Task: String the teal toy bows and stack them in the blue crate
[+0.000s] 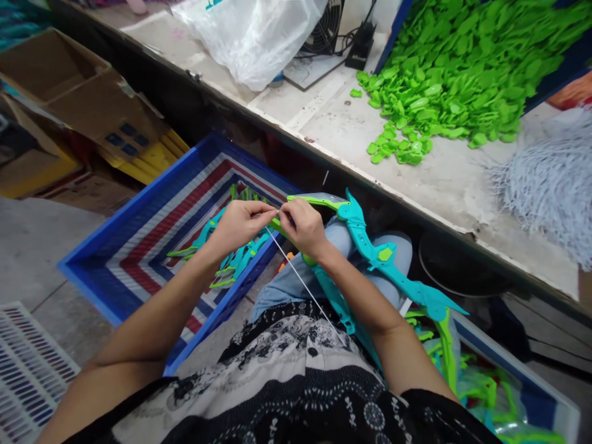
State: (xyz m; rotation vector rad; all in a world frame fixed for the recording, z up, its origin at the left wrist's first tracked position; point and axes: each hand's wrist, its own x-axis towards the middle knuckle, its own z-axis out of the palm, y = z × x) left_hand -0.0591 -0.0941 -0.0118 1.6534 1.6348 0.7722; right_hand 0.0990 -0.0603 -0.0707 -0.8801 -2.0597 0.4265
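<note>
My left hand [243, 225] is closed in a pinch, its fingertips meeting those of my right hand [305, 228] over the tip of a green limb. A bit of white string shows between the fingers. From there the white string [298, 274] runs taut down toward my waist. A teal-and-green toy bow [361, 231] rests across my lap; a second teal piece [333, 293] passes under my right forearm. My right hand's fingers are bent inward and partly hide what they grip.
A blue crate [92, 243] with a striped lining stands at left, holding several teal-and-green bows [243, 256]. Another bin [531, 385] at lower right holds green parts. On the bench [319, 132] lie a pile of green pieces [444, 80], a plastic bag [252, 37] and a bundle of pale strings [550, 179].
</note>
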